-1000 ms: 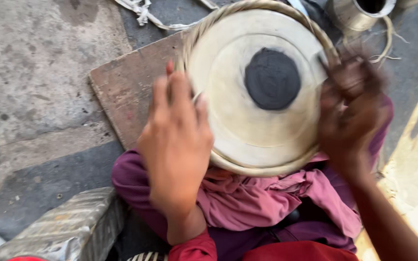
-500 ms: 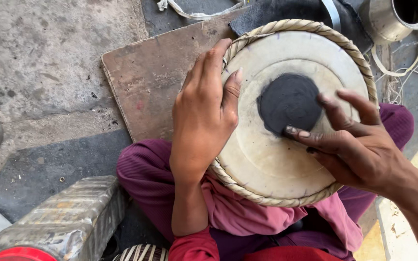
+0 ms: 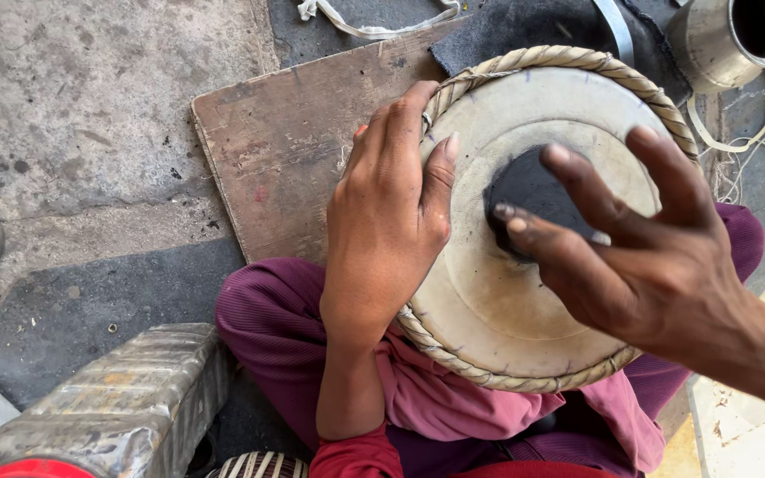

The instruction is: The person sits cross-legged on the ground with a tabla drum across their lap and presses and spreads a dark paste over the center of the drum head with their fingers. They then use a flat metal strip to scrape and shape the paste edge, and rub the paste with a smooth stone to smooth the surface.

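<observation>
The drum (image 3: 524, 265) is lying in the person's lap, on the purple trousers (image 3: 267, 319) & a pink cloth (image 3: 453, 407), w/ its round pale skin facing up. A black spot (image 3: 529, 199) is sitting in the middle of the skin. A twisted rope ring (image 3: 577, 60) is running all round the rim.

The left hand (image 3: 387, 212) is resting flat on the drum's left edge, fingers bent over the rope ring, thumb on the skin. It's holding the drum steady, not squeezing hard. The right hand (image 3: 639, 257) is hanging open over the right side of the skin, fingers spread, tips right by the black spot. Can't tell if they're touching it. It's gripping nothing.

The drum is looking heavy & hard in the body, but the skin is thin & tight, so prob easy to hurt. The black spot is looking crumbly. The rope ring is rough, not slippery, so that's the best place to grab, both sides.

A brown wood board (image 3: 303, 150) is lying on the ground at the drum's top-left edge. A metal pot (image 3: 719, 44) is standing just past the top-right rim, w/ pale cord (image 3: 737, 142) close by. A shiny can (image 3: 126, 398) is sitting bottom left, near the knee. The grey floor (image 3: 81, 106) to the left has the most open room.
</observation>
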